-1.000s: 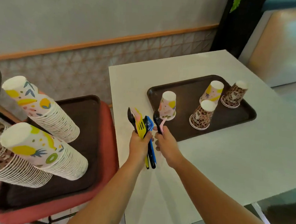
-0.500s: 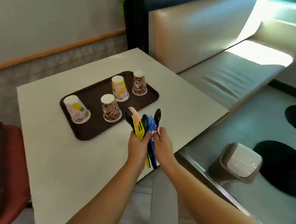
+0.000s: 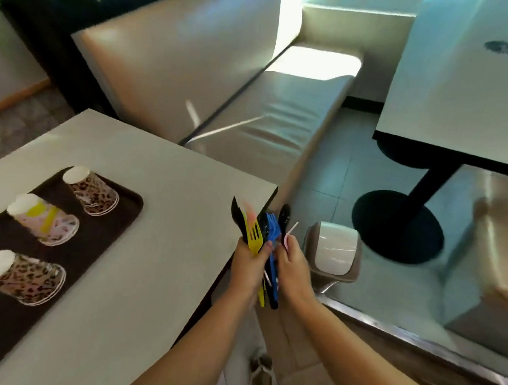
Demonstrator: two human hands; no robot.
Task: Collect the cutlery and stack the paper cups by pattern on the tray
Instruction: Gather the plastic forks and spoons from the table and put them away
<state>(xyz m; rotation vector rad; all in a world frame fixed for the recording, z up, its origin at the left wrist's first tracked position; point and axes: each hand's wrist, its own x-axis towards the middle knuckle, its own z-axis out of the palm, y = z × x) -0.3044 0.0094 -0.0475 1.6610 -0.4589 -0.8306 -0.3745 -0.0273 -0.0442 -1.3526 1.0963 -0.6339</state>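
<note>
Beyond the table's corner (image 3: pixel 264 197), above the swing-lid bin (image 3: pixel 334 252), the left hand (image 3: pixel 246 267) grips the bundle of plastic cutlery (image 3: pixel 261 238) upright, probably to keep it together, while the right hand (image 3: pixel 294 268) pinches a pale pink piece (image 3: pixel 289 235), and the patterned cups (image 3: pixel 95 191) wait unstacked on the brown tray (image 3: pixel 125 210).

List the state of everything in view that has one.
Cutlery: bunched upright, held by both hands.
Left hand: grips the bundle.
Right hand: pinches a pink piece.
Leopard cups: two, upside down on the tray.
Yellow cup: upside down.
Tray: on the table.
Bin: lid closed.
</note>
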